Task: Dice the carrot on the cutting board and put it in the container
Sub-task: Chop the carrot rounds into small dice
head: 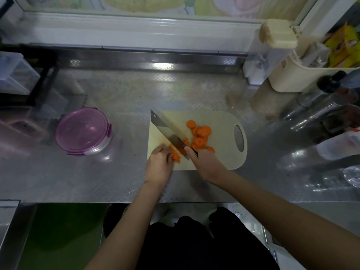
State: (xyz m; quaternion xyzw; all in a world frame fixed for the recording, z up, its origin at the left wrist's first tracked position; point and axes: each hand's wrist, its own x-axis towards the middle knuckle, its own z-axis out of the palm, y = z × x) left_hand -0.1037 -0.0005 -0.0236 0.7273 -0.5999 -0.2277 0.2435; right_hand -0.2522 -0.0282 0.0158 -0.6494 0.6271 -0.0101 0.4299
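A pale cutting board (218,121) lies on the steel counter with a pile of orange carrot rounds (200,136) on its middle. My left hand (158,164) presses down on a small stack of carrot pieces (176,155) at the board's near left corner. My right hand (204,162) grips the handle of a cleaver (167,129), whose blade slants from far left down into the carrot pieces beside my left fingers. A round container with a purple lid (82,130) sits shut on the counter, well left of the board.
A cream basket (303,75) with packets stands at the back right, with bottles and jars (331,114) in front of it. A black rack (35,82) holds clear boxes at the back left. The counter's front edge (116,201) runs just below my wrists.
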